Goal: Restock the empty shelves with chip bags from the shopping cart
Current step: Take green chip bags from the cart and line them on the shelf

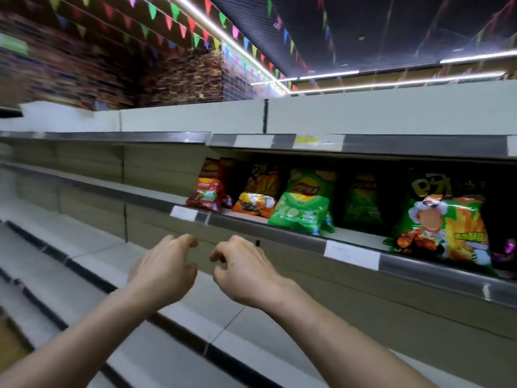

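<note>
Hovering my left grip (165,267) and right grip (243,273) side by side in front of the shelving, just under the front lip of the white metal shelf with the grey edge strip (279,233). Neither grip has hold of anything. Fingers on both are loosely curled and the fingertips point at each other, close but not touching.

The chip bags all sit on that shelf, up and to the right of my grips, standing and leaning back a bit. From the left: a red foil chip bag (205,186), then an orange-and-black chip bag (258,191) right against it, then a bright green chip bag (303,203) overlapping that one. A dark green chip bag (362,200) sits further back in the shadow, and a big green-and-orange chip bag (444,219) stands near the right end, apart from the rest.

White paper price tags (351,254) are clipped along the edge strip. Strings of coloured triangular bunting (179,21) hang overhead. The whole view is pretty blurry.
</note>
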